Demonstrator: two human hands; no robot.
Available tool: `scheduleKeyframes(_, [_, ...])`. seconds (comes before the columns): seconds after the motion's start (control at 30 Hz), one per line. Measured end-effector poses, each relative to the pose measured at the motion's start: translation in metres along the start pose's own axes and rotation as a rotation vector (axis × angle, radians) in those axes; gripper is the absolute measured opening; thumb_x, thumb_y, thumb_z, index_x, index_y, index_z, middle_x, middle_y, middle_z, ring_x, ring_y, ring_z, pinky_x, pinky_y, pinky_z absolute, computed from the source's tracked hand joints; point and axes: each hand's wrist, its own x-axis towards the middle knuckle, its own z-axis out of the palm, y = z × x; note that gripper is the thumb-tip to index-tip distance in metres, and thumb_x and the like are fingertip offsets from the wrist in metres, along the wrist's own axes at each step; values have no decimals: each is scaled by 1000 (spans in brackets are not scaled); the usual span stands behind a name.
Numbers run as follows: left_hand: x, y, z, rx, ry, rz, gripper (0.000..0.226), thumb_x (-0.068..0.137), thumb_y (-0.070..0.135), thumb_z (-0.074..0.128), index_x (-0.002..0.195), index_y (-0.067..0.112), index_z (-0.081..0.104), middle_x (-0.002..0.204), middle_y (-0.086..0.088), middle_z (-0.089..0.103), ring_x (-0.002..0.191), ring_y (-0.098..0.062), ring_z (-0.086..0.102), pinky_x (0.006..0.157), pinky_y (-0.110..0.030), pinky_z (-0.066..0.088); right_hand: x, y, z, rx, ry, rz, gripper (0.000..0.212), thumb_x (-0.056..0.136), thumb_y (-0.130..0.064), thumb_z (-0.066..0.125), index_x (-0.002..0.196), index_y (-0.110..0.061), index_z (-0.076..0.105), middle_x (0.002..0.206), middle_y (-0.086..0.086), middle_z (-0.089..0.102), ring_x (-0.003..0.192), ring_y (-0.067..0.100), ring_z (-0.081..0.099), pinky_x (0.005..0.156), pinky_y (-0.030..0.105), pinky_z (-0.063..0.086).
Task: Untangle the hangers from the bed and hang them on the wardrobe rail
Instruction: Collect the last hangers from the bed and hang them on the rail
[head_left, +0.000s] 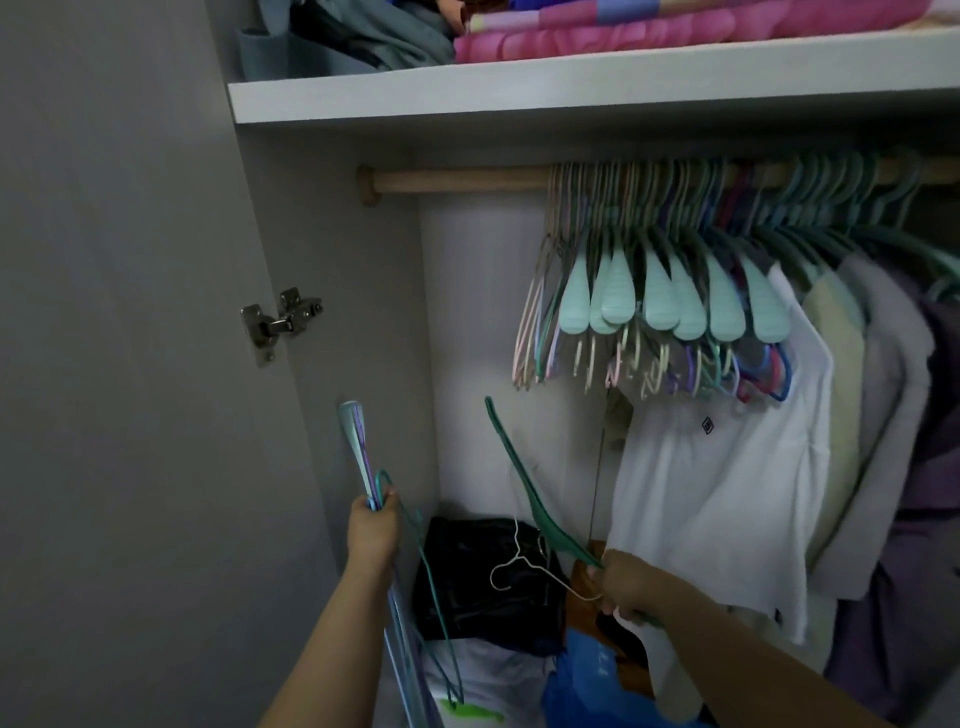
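Observation:
I face an open wardrobe. My left hand (373, 530) grips a bundle of thin hangers (358, 452), light blue, purple and green, standing upright, with more of them trailing down below the hand. My right hand (626, 584) holds a dark green hanger (519, 478) that slants up to the left, together with a white wire hanger (524, 564) whose hook points left. The wooden wardrobe rail (457, 179) runs across above both hands. Its left part is bare. Many pastel and mint hangers (670, 291) crowd the rail from the middle to the right.
Clothes hang at the right, a white shirt (727, 493) nearest my right hand. A black bag (483, 577), a blue bag (587, 686) and white items lie on the wardrobe floor. A shelf (571, 88) with folded bedding sits above the rail. The grey door (119, 364) stands open at left.

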Motion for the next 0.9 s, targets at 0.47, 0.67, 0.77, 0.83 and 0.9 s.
scheduleKeyframes(0.47, [-19, 14, -12, -114, -84, -40, 37, 92, 30, 61, 70, 19, 34, 55, -2, 30, 40, -12, 26, 38, -17, 23, -4, -138, -2, 283, 286, -239, 25, 93, -6, 43, 113, -6, 58, 103, 17, 61, 92, 31, 60, 72, 29, 45])
scheduleKeyframes(0.67, [-27, 32, -18, -169, -125, -36, 38, 96, 37, 53, 70, 18, 33, 53, -1, 29, 34, -10, 25, 37, -15, 23, -32, -175, 18, 453, 1, -327, 49, 99, -5, 31, 146, -16, 29, 96, 8, 53, 62, 16, 47, 43, 26, 49])
scheduleKeyframes(0.77, [-27, 49, -20, -194, -145, -7, 38, 97, 37, 52, 69, 19, 32, 51, -1, 29, 32, -9, 23, 37, -14, 20, -30, -200, 11, 631, 204, -537, 52, 100, -12, 38, 148, -29, 26, 70, -10, 44, 56, 4, 43, 49, 16, 37])
scheduleKeyframes(0.83, [-26, 63, -20, -197, -166, 18, 37, 97, 37, 51, 70, 19, 32, 51, 0, 28, 33, -9, 23, 36, -14, 21, -31, -225, -6, 631, 390, -644, 54, 100, -16, 39, 150, -31, 22, 81, -3, 48, 66, 10, 47, 62, 20, 42])
scheduleKeyframes(0.9, [-24, 78, -21, -202, -171, 47, 34, 97, 35, 52, 74, 19, 33, 54, 0, 29, 37, -9, 23, 37, -14, 22, -39, -251, -33, 544, 574, -714, 56, 100, -14, 37, 152, -22, 18, 106, 11, 48, 82, 24, 53, 78, 27, 43])
